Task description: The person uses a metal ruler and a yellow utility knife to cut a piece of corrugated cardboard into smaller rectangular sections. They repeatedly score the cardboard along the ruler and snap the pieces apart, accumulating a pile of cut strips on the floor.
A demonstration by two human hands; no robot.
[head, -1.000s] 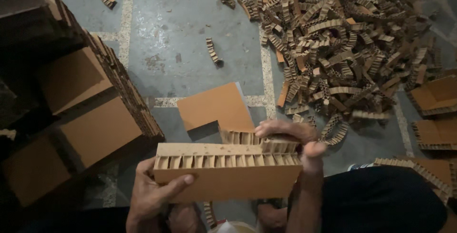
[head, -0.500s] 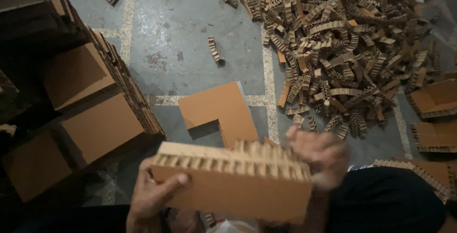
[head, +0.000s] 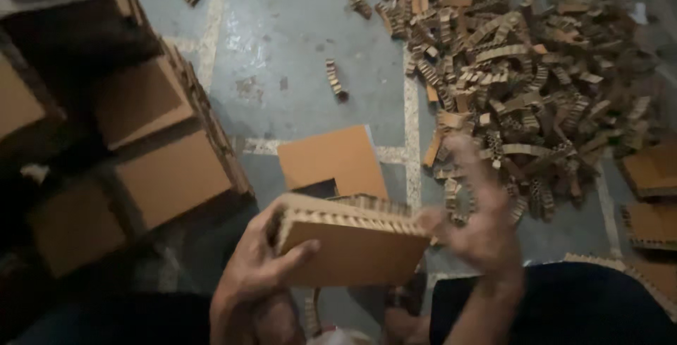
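My left hand [head: 257, 274] grips the left end of a thick brown corrugated cardboard block [head: 352, 246], thumb across its flat face, the honeycomb edge turned upward. My right hand [head: 479, 211] is blurred, fingers spread, at the block's right end; it holds nothing that I can make out. Just beyond the block a flat L-shaped cardboard sheet [head: 331, 158] lies on the grey floor.
A big heap of corrugated cardboard strips [head: 522, 77] covers the floor at the upper right. Stacks of cardboard blocks [head: 162, 155] stand on the left. More cardboard pieces [head: 652, 197] lie at the right edge. A lone strip [head: 336, 81] rests on the concrete floor.
The block has tilted and swung so its right end points away. My right hand has come off its top edge and opened, fingers spread, beside the right end.
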